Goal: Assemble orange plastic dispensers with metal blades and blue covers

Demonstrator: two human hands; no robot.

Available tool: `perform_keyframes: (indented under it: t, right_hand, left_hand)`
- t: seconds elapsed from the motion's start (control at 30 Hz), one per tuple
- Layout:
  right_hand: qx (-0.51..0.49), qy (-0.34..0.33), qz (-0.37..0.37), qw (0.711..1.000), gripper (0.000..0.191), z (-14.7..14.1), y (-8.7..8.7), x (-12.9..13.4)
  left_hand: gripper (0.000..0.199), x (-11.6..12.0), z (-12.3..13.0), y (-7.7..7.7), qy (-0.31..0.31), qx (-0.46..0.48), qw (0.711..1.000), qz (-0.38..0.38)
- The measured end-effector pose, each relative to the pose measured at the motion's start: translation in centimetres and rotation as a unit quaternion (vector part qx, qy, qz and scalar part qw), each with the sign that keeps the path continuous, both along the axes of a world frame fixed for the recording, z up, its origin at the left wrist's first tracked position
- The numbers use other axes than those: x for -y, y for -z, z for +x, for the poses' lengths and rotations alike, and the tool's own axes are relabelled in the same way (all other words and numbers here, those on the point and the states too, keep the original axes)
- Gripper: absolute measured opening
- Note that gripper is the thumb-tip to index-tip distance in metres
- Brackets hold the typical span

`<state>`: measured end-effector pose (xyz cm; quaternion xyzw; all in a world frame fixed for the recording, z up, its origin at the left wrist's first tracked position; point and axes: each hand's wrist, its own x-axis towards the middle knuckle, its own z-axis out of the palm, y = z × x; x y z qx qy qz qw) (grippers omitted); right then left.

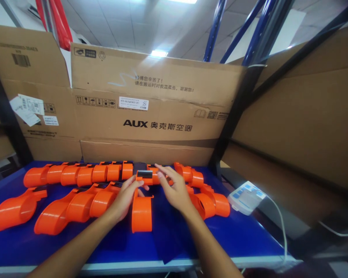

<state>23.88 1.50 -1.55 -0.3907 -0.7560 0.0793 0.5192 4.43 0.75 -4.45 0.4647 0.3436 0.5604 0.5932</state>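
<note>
My left hand (127, 197) grips the upper part of an orange plastic piece (142, 214), whose round cup hangs down over the blue surface. A black strip (145, 174) with a pale toothed edge lies across the top of that piece. Just to the right, my right hand (174, 187) is raised with its fingers apart and nothing in it. Its fingertips are close to the strip. Similar orange pieces (81, 204) stand in rows on the blue tabletop (104, 247), to the left and right of both hands.
Behind the table stands a large cardboard sheet (104, 123) with printed text. A white box (247, 197) with a cable sits at the table's right edge. Dark rack posts (224, 127) rise at the sides, and more cardboard (301, 135) is at the right.
</note>
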Motion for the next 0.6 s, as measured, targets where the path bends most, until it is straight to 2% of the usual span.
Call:
perform_keyframes:
  t: [0.07,0.1,0.17,0.23,0.33,0.4,0.5,0.6]
  right_hand:
    - [-0.018,0.073,0.011,0.997,0.028,1.0,-0.2,-0.3]
    - [0.004,0.111,0.013,0.994,0.024,1.5,-0.2,-0.5]
    - [0.113,0.182,-0.013,0.977,0.017,2.6,-0.2,-0.7]
    - [0.229,0.211,-0.050,0.949,0.014,3.4,0.0,-0.6]
    - [0.344,0.189,-0.112,0.913,0.009,3.7,0.4,-0.1]
    - [0.389,0.167,-0.162,0.891,0.018,3.5,0.6,0.3]
    - [0.434,0.149,-0.224,0.860,0.022,2.8,0.5,0.5]
    - [0.450,0.142,-0.241,0.848,0.015,2.4,0.3,0.5]
  left_hand:
    - [0.028,0.2,0.0,-0.3,-0.003,0.004,1.000,-0.007]
    - [0.027,0.3,-0.1,-0.4,-0.004,0.003,1.000,-0.007]
    - [0.027,0.4,-0.1,-0.5,-0.005,-0.002,1.000,-0.004]
    - [0.028,0.5,-0.1,-0.5,-0.008,-0.009,1.000,0.000]
    - [0.027,0.4,-0.1,-0.4,-0.010,-0.015,1.000,0.005]
    - [0.027,0.3,-0.1,-0.3,-0.009,-0.016,1.000,0.006]
    - [0.027,0.2,-0.2,-0.2,-0.010,-0.020,1.000,0.007]
    - [0.027,0.3,-0.2,-0.2,-0.010,-0.025,1.000,0.011]
